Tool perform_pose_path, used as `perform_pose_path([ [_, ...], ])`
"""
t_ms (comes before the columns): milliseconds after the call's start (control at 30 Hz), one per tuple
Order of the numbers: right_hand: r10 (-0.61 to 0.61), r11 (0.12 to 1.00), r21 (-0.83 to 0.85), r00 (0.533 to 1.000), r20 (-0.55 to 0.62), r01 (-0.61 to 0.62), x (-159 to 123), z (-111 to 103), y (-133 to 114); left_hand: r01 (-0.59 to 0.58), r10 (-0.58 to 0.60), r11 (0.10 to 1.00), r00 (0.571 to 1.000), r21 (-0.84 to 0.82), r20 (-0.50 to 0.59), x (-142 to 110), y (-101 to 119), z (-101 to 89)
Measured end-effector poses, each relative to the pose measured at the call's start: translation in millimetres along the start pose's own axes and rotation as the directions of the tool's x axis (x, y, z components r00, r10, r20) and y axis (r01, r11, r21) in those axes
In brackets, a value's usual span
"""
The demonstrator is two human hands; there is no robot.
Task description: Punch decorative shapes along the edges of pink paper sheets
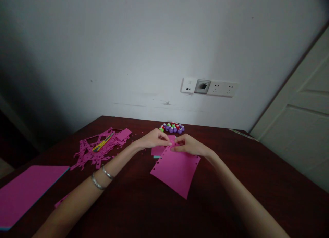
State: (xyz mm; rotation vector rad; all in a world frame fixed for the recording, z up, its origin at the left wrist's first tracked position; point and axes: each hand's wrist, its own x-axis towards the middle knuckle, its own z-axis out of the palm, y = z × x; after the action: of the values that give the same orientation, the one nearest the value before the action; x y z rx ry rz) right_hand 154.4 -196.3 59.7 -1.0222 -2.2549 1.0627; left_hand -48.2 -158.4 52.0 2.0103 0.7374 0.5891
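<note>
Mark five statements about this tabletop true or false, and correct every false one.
1. The left hand and right hand both touch the holed pink sheet. True.
2. The yellow cutter lies right of that sheet. False: it lies to the left.
3. The cutter rests on pink scraps. True.
4. Both bracelets are on the right arm. False: the bracelets are on the left arm.
5. The small coloured pieces sit near the wall. True.

At centre frame, small multicoloured plastic pieces (171,129) sit behind a pink rectangular paper sheet (177,169); centre-left, a yellow plastic cutter (103,143) tops pink paper scraps (102,152).
</note>
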Motion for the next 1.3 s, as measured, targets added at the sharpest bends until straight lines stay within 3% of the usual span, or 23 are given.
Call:
perform_pose_path([
  [500, -0.095, 0.995, 0.033, 0.995, 0.029, 0.094, 3, -1, -4, 0.032, 0.004, 0.961, 0.992, -0.274, 0.129, 2, 1, 0.5],
  [700, -0.057, 0.998, 0.011, 0.997, 0.044, 0.057, 0, -5, -7, 0.086, -0.04, 0.932, 0.99, -0.351, 0.135, 2, 3, 3.3],
  [867, -0.002, 0.999, 0.053, 0.999, -0.042, 0.004, -2, -7, -10, 0.05, -0.042, 0.966, 0.998, -0.255, 0.039, -1, 8, 0.7],
  [967, 0.013, 0.996, 0.088, 0.997, -0.072, -0.007, -2, -7, -11, 0.053, -0.045, 0.985, 0.998, -0.163, 0.052, -3, 12, -1.8],
  [1200, 0.083, 0.995, 0.056, 0.997, 0.006, -0.083, -2, -6, -9, 0.049, -0.034, 0.986, 0.995, -0.161, 0.093, -4, 15, 1.8],
  [1300, 0.056, 0.993, 0.104, 0.998, 0.04, -0.06, -2, -4, -8, 0.043, -0.027, 0.988, 0.993, -0.145, 0.113, -3, 15, 3.1],
])
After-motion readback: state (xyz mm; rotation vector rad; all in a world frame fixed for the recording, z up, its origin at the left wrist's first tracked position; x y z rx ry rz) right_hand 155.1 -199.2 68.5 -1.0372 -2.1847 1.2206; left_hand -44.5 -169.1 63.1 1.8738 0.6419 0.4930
